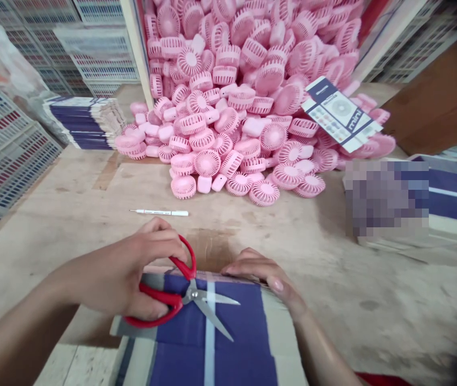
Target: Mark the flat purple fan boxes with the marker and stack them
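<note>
My left hand [132, 273] is closed around the red-handled scissors [194, 294]. Their blades are spread apart above a white band [209, 343] that runs over a bundle of flattened cardboard boxes [240, 343], dark blue and grey-white. From the picture I cannot tell whether a blade touches the band. At the bundle's far right edge, my right hand [268, 273] grips it, with fingers bent along the edge. A white pen [160, 213] lies on the table beyond my left hand.
Pink mini fans [228, 123] spill from a large bin onto the wooden table [71, 214]. A printed flat box [341, 115] lies on them. Another banded bundle [454, 187] is at right, stacked flat boxes [83, 123] at left. Plastic crates [7, 139] and a brown carton [433, 96] flank the table.
</note>
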`<state>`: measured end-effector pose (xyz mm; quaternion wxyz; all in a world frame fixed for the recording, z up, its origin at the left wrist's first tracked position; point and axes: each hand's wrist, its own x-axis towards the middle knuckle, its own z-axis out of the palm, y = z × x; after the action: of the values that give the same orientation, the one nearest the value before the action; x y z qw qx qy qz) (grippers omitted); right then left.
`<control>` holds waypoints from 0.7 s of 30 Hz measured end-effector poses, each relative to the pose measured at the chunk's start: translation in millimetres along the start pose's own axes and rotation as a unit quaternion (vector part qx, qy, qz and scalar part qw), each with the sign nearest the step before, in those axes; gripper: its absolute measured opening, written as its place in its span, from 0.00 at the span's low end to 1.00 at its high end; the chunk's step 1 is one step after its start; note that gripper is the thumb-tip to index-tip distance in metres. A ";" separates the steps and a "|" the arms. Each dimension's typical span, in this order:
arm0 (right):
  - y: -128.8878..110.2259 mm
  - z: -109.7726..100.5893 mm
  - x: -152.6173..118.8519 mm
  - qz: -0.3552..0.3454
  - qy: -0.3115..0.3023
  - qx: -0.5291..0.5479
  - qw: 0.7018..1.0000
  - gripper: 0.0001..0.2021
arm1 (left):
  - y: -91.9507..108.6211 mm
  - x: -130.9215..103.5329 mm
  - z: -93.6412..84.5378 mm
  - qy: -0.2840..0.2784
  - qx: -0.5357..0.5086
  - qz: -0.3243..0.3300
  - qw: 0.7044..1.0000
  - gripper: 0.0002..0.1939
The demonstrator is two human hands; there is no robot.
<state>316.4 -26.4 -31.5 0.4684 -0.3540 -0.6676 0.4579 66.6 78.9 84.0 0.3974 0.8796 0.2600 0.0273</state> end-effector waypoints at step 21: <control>4.5 -0.6 -7.4 -0.023 0.036 0.039 0.998 0.15 | -111.2 12.5 -18.0 0.474 -0.159 -0.221 0.838 0.18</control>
<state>319.4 -31.4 -37.9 0.5161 -0.3361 -0.6399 0.4596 24.4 158.3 15.0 0.3561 0.6030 0.5959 0.3931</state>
